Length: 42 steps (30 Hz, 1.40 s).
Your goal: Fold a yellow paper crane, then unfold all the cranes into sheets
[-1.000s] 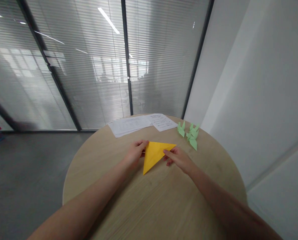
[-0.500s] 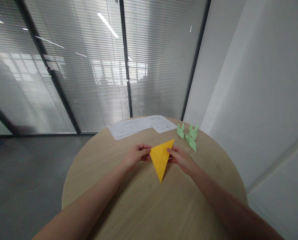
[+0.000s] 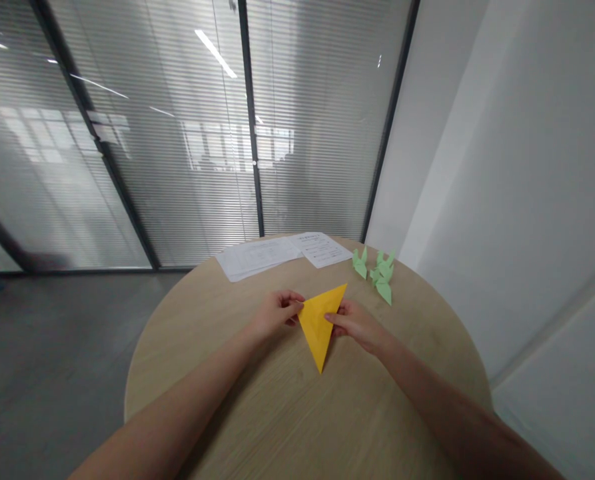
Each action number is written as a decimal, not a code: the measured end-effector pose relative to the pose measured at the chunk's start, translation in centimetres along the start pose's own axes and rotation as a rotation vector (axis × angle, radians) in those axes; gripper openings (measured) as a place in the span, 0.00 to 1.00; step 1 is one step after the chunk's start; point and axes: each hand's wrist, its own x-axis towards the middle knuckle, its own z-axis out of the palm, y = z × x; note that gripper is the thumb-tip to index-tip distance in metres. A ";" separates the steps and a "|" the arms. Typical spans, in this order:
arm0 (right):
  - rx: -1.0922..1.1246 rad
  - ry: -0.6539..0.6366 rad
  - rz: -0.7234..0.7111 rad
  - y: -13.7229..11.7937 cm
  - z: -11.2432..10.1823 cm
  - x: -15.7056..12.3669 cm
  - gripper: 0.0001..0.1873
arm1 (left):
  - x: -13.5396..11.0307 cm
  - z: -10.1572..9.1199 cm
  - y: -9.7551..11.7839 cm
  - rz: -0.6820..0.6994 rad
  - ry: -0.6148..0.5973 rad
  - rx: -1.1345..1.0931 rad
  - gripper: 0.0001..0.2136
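A yellow paper triangle [image 3: 320, 323] lies on the round wooden table [image 3: 287, 413], its long point toward me. My left hand [image 3: 277, 311] pinches its left corner with curled fingers. My right hand [image 3: 353, 323] holds the right edge, thumb on top of the paper. Both hands rest on the tabletop on either side of the triangle.
Several folded green paper figures [image 3: 377, 273] sit at the back right of the table. White printed sheets [image 3: 277, 254] lie at the far edge. Glass walls with blinds stand behind; a white wall is close on the right.
The yellow triangle has been turned clockwise, so its long point moved from lower left to straight toward me. Both hands shifted with it and stayed on its edges.
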 end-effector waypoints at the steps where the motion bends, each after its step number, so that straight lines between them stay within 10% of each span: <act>1: -0.009 0.007 0.000 0.0 0.0 0.0 0.19 | 0.0 0.0 -0.1 0.036 0.003 0.054 0.12; 13: -0.046 0.088 -0.017 -0.4 -0.4 0.2 0.14 | -0.2 -0.8 0.1 0.238 0.136 0.380 0.15; 42: 0.046 0.048 -0.100 -0.2 -0.7 0.2 0.21 | -0.7 -0.7 0.6 0.249 -0.040 0.565 0.20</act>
